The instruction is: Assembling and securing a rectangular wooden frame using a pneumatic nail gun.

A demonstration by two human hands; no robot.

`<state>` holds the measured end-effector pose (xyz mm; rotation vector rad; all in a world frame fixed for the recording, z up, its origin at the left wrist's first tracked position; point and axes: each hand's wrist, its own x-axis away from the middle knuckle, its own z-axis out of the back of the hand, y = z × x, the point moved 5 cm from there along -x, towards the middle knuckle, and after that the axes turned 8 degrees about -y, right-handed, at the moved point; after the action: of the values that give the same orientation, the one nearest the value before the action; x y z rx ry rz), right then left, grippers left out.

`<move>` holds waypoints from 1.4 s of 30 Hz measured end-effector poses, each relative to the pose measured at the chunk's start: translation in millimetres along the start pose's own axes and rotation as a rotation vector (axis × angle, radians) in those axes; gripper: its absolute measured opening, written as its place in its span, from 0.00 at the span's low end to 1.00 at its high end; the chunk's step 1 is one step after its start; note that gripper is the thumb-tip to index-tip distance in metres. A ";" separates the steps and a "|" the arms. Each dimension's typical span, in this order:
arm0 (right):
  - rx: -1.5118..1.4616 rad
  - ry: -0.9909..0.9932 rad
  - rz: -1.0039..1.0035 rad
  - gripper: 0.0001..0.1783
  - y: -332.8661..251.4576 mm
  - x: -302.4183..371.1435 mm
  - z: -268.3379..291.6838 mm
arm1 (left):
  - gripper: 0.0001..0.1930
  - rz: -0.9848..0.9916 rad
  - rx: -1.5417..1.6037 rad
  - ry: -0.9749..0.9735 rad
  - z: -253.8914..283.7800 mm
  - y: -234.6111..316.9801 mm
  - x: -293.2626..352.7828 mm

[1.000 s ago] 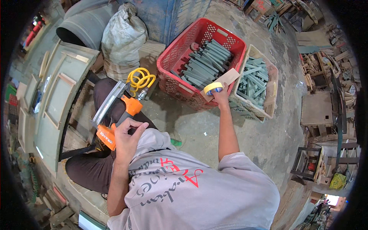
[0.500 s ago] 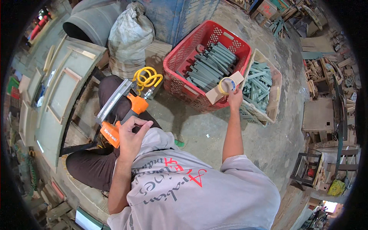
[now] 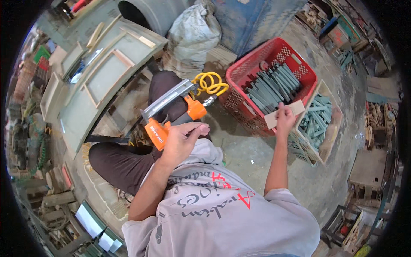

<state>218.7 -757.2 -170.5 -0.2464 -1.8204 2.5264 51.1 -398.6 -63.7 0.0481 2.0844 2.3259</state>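
Note:
My left hand (image 3: 183,141) is over my lap, thumb and fingers pinched together; anything between them is too small to make out. Just beyond it an orange nail gun (image 3: 196,109) with a silver magazine (image 3: 169,98) lies against my raised leg, a coiled yellow air hose (image 3: 208,83) joined to it. To the right, my right hand (image 3: 285,120) is closed over the middle of a short tan wooden board (image 3: 296,107), its palm and fingers hiding part of it. The board lies across the near corner of a red plastic crate (image 3: 244,109), which holds several grey-green strips (image 3: 274,88).
A pale crate (image 3: 333,143) of shorter green pieces (image 3: 317,122) stands right of the red one. Beyond are a white sack (image 3: 193,36) and a blue metal panel (image 3: 257,25). Left of my legs is a curved panel frame (image 3: 100,85). Scrap wood fills the right side.
My view has swung, so the scene sits further right and lower. My right hand has shifted onto the board's middle; the yellow-and-white roll that was there is out of sight.

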 end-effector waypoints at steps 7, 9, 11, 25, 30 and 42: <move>-1.039 -1.206 -0.314 0.21 -181.9 134.1 -173.8 | 0.13 -0.127 0.186 0.078 11.0 27.7 7.1; -1.283 -1.372 -0.476 0.26 -192.8 164.7 -190.2 | 0.15 -0.234 0.057 0.033 23.6 30.8 13.6; -1.439 -1.507 -0.517 0.34 -212.4 176.2 -197.4 | 0.14 -0.091 0.382 0.139 32.9 26.1 20.9; -1.250 -1.568 -0.480 0.35 -218.4 202.4 -224.5 | 0.18 -0.278 0.839 0.340 52.1 14.0 31.8; -0.974 -1.390 -0.397 0.18 -194.0 186.7 -222.7 | 0.16 -0.033 0.517 0.322 46.7 13.8 40.0; -0.631 -1.059 -0.071 0.09 -195.1 156.8 -197.4 | 0.13 -0.143 0.127 0.065 27.1 38.0 42.4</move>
<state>76.0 -492.2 -65.6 1.3668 -2.7833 2.0294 10.0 -374.3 -22.5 -0.1721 2.1831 2.1409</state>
